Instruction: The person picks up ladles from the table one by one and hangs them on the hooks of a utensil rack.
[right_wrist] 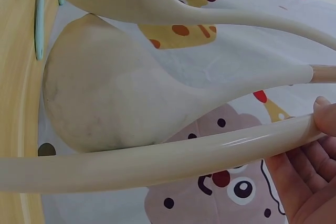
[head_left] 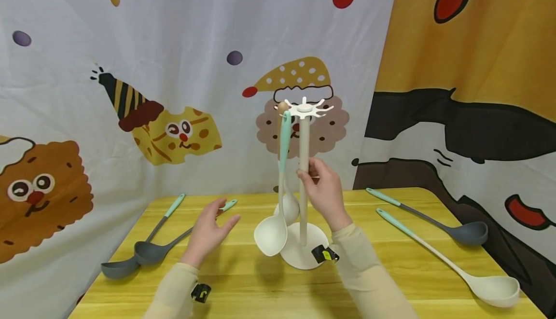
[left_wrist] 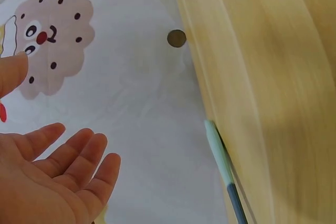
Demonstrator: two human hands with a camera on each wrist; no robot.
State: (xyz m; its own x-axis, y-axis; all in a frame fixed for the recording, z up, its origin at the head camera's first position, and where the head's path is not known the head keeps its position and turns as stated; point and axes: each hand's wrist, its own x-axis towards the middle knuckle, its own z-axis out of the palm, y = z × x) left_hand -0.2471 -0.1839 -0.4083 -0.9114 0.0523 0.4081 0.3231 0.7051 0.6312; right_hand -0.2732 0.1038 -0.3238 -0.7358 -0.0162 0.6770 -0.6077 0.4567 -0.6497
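My right hand (head_left: 325, 188) holds the pole of a white utensil stand (head_left: 303, 179), thumb and fingers around it about midway up. In the right wrist view the pole (right_wrist: 157, 163) runs between thumb and fingers. From the stand's hooked top hang a white ladle (head_left: 271, 234) with a mint handle and, behind it, a white ladle (right_wrist: 115, 87) with a wooden handle. My left hand (head_left: 209, 232) is in the air left of the stand, fingers spread apart, holding nothing. Beneath it lies a grey ladle (head_left: 149, 252) with a mint handle.
Another grey ladle (head_left: 119, 268) lies at the table's left. On the right lie a grey ladle (head_left: 469, 233) and a white ladle (head_left: 495, 290), both with mint handles. A printed cloth (head_left: 195, 29) hangs behind the yellow wooden table (head_left: 234, 295).
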